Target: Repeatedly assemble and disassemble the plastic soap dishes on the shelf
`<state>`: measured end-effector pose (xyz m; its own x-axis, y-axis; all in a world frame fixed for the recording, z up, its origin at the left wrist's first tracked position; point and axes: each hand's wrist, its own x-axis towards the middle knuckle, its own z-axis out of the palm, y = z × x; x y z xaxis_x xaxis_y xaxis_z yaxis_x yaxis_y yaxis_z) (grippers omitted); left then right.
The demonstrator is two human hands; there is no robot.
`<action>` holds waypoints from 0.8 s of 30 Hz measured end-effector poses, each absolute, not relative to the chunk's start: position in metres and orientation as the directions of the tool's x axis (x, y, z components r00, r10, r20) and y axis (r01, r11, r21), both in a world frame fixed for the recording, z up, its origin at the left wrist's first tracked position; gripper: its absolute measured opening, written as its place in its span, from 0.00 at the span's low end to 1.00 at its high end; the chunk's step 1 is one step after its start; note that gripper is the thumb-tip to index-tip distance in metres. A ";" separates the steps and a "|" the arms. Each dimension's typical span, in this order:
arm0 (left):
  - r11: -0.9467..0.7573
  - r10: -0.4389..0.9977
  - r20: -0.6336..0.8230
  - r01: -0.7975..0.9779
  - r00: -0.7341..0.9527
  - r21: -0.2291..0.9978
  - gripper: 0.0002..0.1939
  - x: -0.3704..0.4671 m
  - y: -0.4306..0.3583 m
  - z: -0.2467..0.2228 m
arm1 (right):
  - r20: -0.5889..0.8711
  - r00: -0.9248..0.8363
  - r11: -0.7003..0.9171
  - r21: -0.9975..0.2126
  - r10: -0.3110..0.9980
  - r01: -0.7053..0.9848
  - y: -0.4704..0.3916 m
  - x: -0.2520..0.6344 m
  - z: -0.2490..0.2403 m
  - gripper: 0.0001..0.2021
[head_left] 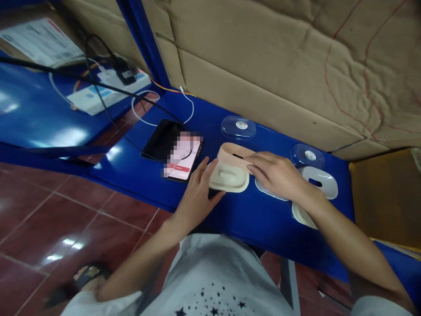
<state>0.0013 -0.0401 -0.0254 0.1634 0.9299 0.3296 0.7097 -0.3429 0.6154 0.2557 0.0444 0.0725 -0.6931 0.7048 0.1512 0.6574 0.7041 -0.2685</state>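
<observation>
A cream oval tray (227,179) with a raised middle lies on the blue table, and a peach oval cover with a dark slot (230,153) sits directly behind it, partly over it as far as I can see. My left hand (199,193) is at the tray's left edge, fingers stretched and thumb apart; contact is hard to tell. At the cover's right end, the thumb and fingers of my right hand (271,173) are closed on its rim. A white piece (274,194) shows partly beneath my right hand.
Two clear plastic lids (232,127) lie along the cardboard wall (250,66). Right of my forearm are a white slotted cover (324,179) and a cream tray (301,215). Two phones (184,169) lie left; cables run to a power strip (95,98). A carton (386,197) stands right.
</observation>
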 end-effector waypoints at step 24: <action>-0.438 0.890 0.389 0.678 0.237 0.590 0.31 0.001 -0.036 -0.032 | 0.035 -0.851 0.851 -0.078 0.523 0.520 0.004 0.238 0.054 0.13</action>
